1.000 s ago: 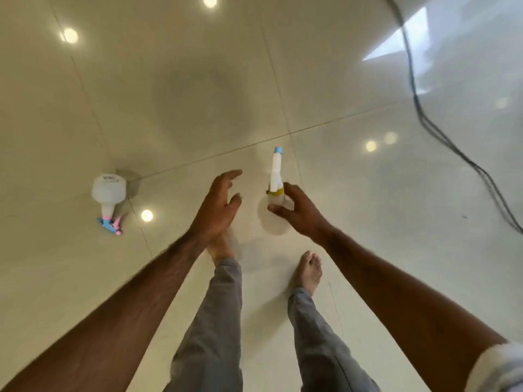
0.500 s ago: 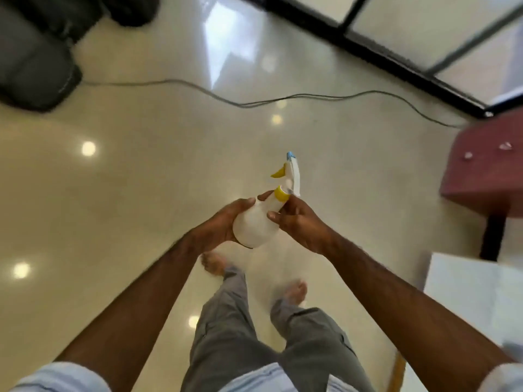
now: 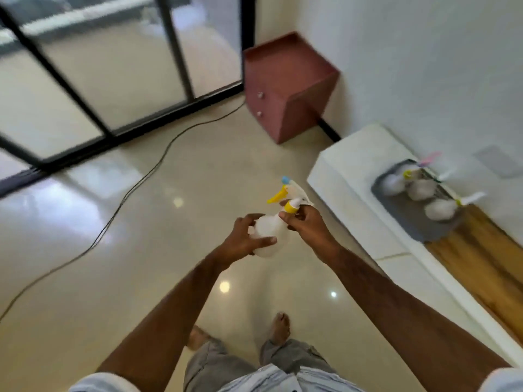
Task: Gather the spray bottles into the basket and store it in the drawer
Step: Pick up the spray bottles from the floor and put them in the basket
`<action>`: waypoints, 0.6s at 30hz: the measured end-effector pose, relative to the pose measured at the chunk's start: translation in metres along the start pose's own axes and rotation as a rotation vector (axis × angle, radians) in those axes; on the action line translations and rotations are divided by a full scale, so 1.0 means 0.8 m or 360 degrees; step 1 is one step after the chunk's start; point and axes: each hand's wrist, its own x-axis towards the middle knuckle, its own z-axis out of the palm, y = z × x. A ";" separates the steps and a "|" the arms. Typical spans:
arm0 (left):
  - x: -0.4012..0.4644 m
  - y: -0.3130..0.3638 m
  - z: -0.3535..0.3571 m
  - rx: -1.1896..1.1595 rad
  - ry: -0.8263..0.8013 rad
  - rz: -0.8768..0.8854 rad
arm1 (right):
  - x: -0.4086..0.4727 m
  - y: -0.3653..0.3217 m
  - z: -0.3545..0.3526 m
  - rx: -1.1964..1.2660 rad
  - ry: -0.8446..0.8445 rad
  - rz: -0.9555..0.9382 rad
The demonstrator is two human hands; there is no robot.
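Note:
A white spray bottle (image 3: 268, 226) with a yellow trigger and blue nozzle is held upright in front of me, above the floor. My left hand (image 3: 243, 239) cups its round body. My right hand (image 3: 307, 224) grips its neck just under the yellow collar. To the right, a grey basket (image 3: 407, 213) lies on a white counter (image 3: 348, 176) and holds several white spray bottles (image 3: 421, 189), all blurred. A dark red cabinet with two drawer knobs (image 3: 271, 91) stands in the far corner.
A black cable (image 3: 135, 185) runs across the glossy tiled floor on the left. Black-framed glass sliding doors (image 3: 113, 66) fill the far left. A wooden surface (image 3: 481, 256) adjoins the counter. My bare feet (image 3: 280, 326) are below.
I picked the bottle up from the floor with my right hand, then my left hand took its body. My view has swung right, bringing the counter, basket and red cabinet into sight.

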 end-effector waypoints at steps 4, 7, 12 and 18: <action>0.069 0.076 0.133 0.0556 -0.0239 0.0137 | -0.017 0.010 -0.147 0.0081 0.0339 0.0023; 0.111 0.115 0.214 0.0762 -0.0334 0.0352 | -0.028 0.025 -0.224 0.0110 0.0609 0.0071; 0.182 0.157 0.333 0.1057 -0.0476 0.0564 | -0.023 0.058 -0.324 0.0314 0.0979 0.0106; 0.300 0.184 0.423 0.1099 -0.0809 0.0641 | 0.032 0.098 -0.433 0.0363 0.1068 0.0197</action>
